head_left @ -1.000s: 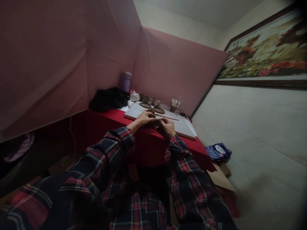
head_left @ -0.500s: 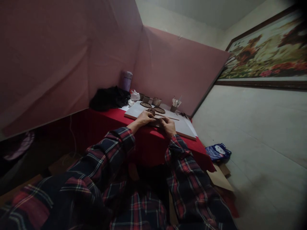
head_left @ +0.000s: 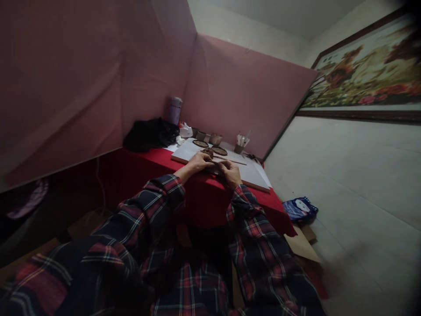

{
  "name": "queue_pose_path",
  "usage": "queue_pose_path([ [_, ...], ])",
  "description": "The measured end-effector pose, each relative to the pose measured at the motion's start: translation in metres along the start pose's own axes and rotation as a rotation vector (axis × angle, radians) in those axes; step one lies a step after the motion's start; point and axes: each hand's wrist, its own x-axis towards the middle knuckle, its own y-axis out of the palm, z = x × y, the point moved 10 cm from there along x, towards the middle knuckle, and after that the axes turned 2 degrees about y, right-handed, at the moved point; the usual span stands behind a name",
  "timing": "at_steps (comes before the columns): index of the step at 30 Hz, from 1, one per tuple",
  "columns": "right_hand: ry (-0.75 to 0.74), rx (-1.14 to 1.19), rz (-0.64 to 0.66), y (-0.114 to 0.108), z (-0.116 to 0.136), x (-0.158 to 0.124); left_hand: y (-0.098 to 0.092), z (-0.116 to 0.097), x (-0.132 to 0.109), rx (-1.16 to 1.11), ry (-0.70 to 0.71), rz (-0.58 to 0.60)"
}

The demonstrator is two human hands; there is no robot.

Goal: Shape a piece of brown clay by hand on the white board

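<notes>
My left hand (head_left: pixel 196 162) and my right hand (head_left: pixel 230 171) rest side by side at the near edge of a white board (head_left: pixel 255 175) on a red-covered table (head_left: pixel 158 160). Both hands have their fingers curled and pinched together on a small dark piece between them, too small to name. Just beyond the fingers lie flat brown discs (head_left: pixel 219 151) and a thin wooden stick (head_left: pixel 234 161) on the board. Plaid sleeves cover both arms.
A black bag (head_left: pixel 148 134) and a purple flask (head_left: pixel 175 110) stand at the table's back left. Small cups (head_left: pixel 215 139) and a holder of tools (head_left: pixel 240 144) line the back edge by the pink partition. On the floor to the right lie a blue packet (head_left: pixel 300 208) and cardboard (head_left: pixel 301 245).
The hands stay in nearly the same place, with only slight finger movement on the small piece. The view has shifted a little.
</notes>
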Motion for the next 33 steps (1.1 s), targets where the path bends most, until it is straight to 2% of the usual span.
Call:
queue_pose_path([
  [17, -0.011, 0.055, -0.1, -0.015, -0.007, 0.003, -0.004, -0.017, -0.003, -0.073, 0.065, -0.031],
  [24, -0.001, 0.029, -0.096, -0.014, -0.009, 0.003, -0.006, -0.013, -0.006, -0.092, -0.001, -0.051],
  [33, 0.012, 0.066, -0.074, -0.009, -0.006, 0.002, -0.007, -0.009, -0.005, -0.156, -0.002, -0.057],
])
